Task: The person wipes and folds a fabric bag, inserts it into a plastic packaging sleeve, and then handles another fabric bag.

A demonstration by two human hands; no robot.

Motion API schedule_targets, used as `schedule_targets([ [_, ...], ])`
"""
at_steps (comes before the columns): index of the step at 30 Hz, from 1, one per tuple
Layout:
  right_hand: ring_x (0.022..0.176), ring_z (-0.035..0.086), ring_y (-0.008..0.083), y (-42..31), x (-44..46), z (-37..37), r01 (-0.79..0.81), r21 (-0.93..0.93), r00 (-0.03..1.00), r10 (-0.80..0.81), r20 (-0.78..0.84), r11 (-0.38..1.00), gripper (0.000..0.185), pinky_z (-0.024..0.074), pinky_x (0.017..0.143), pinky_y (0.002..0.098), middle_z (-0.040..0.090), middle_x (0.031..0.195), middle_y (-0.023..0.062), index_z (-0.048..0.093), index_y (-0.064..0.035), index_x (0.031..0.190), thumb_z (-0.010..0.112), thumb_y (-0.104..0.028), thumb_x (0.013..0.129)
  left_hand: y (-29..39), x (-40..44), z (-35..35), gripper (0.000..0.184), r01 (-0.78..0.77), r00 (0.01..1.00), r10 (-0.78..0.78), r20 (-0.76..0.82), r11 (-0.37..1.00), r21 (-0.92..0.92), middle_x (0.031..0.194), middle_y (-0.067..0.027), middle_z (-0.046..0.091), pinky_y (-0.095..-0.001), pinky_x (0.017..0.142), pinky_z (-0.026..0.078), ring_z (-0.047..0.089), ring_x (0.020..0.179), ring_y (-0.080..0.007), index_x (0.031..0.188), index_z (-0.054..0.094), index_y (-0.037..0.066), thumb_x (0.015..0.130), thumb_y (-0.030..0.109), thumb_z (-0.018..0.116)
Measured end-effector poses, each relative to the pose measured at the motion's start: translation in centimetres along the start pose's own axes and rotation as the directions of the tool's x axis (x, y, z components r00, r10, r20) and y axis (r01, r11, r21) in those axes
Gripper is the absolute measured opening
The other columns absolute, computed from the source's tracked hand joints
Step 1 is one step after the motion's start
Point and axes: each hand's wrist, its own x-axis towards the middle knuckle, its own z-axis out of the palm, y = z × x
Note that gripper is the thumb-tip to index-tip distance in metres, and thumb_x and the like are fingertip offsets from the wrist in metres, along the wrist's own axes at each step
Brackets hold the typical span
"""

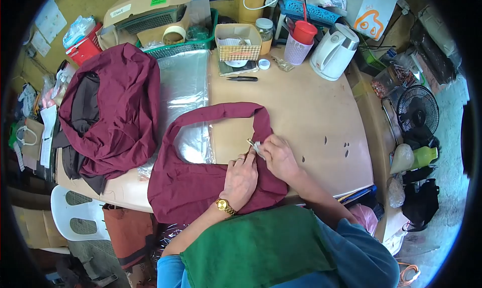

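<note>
A heap of maroon cloth [135, 102] lies on the desk [306, 107] at ten o'clock from the maroon bag [193, 185], which sits at the near edge. Its strap [218, 111] arches to twelve; the body's long axis runs roughly nine to three, the lower edge partly hidden by the left forearm and green cloth [256, 248]. The left hand [241, 175] lies on the bag, fingers extended; I cannot tell whether they pinch fabric. The right hand's [277, 158] fingers grip a white wad [259, 148], partly covered, beside an unclear gold-coloured tip [250, 142].
</note>
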Motion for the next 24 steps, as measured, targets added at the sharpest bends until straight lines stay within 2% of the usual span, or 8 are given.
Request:
schedule_targets([
  [4, 0.087, 0.06, 0.0324, 0.6, 1.5, 0.1, 0.061, -0.14, 0.998, -0.056, 0.039, 0.988, 0.004, 0.0457, 0.079, 0.0429, 0.057, 0.088, 0.0123, 0.062, -0.0024, 0.083, 0.064, 0.0, 0.081, -0.1, 0.0, 0.4, 0.038, -0.053, 0.998, 0.054, -0.044, 0.998, 0.035, 0.124, -0.0136, 0.06, -0.0379, 0.085, 0.051, 0.06, 0.104, -0.0235, 0.122, 0.061, -0.01, 0.089, 0.008, 0.056],
  [6, 0.087, 0.06, 0.0324, 0.6, 2.3, 0.9, 0.061, -0.192, 0.998, -0.054, 0.041, 0.98, 0.006, 0.0453, 0.078, 0.0427, 0.057, 0.087, 0.0124, 0.061, -0.0027, 0.082, 0.065, 0.001, 0.079, 0.0, -0.1, 0.7, 0.045, -0.041, 0.997, 0.046, -0.057, 0.996, 0.082, 0.114, -0.0098, 0.058, -0.0378, 0.081, 0.051, 0.058, 0.103, -0.0232, 0.132, 0.054, -0.009, 0.091, 0.008, 0.053],
  [8, 0.081, 0.06, 0.0322, 0.3, 2.5, 1.8, 0.049, -0.247, 0.997, -0.061, -0.041, 0.968, 0.004, 0.0459, 0.076, 0.043, 0.059, 0.084, 0.0121, 0.064, -0.003, 0.081, 0.062, -0.004, 0.084, 0.2, -0.1, 0.7, 0.045, -0.01, 0.999, 0.012, -0.04, 0.998, 0.064, 0.115, -0.0103, 0.059, -0.0372, 0.081, 0.051, 0.058, 0.103, -0.0233, 0.131, 0.055, -0.009, 0.09, 0.009, 0.053],
  [10, 0.08, 0.06, 0.0322, 0.3, 1.3, 1.1, 0.103, -0.199, 0.993, -0.114, -0.043, 0.975, 0.004, 0.0461, 0.076, 0.0432, 0.059, 0.084, 0.012, 0.065, -0.0032, 0.081, 0.062, -0.004, 0.084, 0.2, 0.0, 0.3, 0.046, -0.011, 1.0, 0.013, -0.022, 0.995, 0.094, 0.115, -0.0105, 0.059, -0.0372, 0.08, 0.051, 0.058, 0.102, -0.0232, 0.131, 0.055, -0.01, 0.09, 0.009, 0.053],
  [14, 0.079, 0.06, 0.0339, 0.2, 1.9, 0.6, 0.054, -0.12, 0.999, -0.054, 0.003, 0.991, 0.002, 0.0477, 0.076, 0.0455, 0.059, 0.083, 0.0125, 0.066, -0.0031, 0.083, 0.064, -0.004, 0.084, 0.0, 0.0, 0.6, 0.037, -0.06, 0.994, 0.069, -0.08, 0.992, 0.107, 0.123, -0.0128, 0.06, -0.0372, 0.079, 0.051, 0.061, 0.098, -0.0217, 0.121, 0.061, -0.011, 0.09, 0.009, 0.057],
  [17, 0.08, 0.061, 0.0352, 1.3, 3.5, 1.7, 0.062, -0.055, 0.997, -0.059, 0.038, 0.997, 0.003, 0.0496, 0.075, 0.0459, 0.06, 0.084, 0.0129, 0.067, -0.0035, 0.086, 0.065, -0.005, 0.084, 0.2, 0.2, 1.0, 0.042, -0.006, 0.999, 0.01, -0.036, 0.995, 0.096, 0.126, -0.0143, 0.058, -0.0379, 0.08, 0.052, 0.059, 0.102, -0.0236, 0.126, 0.057, -0.011, 0.09, 0.01, 0.054],
  [20, 0.082, 0.062, 0.0355, 1.2, 4.3, 1.7, 0.043, 0.003, 0.996, -0.043, 0.078, 0.999, 0.006, 0.0519, 0.075, 0.044, 0.061, 0.086, 0.0129, 0.069, -0.0047, 0.09, 0.066, -0.006, 0.085, 0.7, 0.6, 0.9, 0.036, 0.016, 0.998, -0.005, -0.056, 0.98, 0.198, 0.128, -0.0163, 0.057, -0.0385, 0.08, 0.051, 0.059, 0.101, -0.0244, 0.118, 0.062, -0.011, 0.09, 0.01, 0.055],
  [24, 0.086, 0.063, 0.0295, 0.9, 5.7, 2.8, -0.022, 0.037, 0.978, 0.014, 0.207, 0.999, 0.005, 0.0519, 0.081, 0.0401, 0.062, 0.088, 0.0097, 0.069, -0.006, 0.087, 0.066, -0.009, 0.085, 1.1, 0.8, 0.4, 0.03, -0.008, 0.999, -0.004, 0.046, 0.965, 0.263, 0.126, -0.0156, 0.056, -0.0398, 0.08, 0.052, 0.059, 0.098, -0.0252, 0.111, 0.065, -0.009, 0.089, 0.01, 0.056],
])
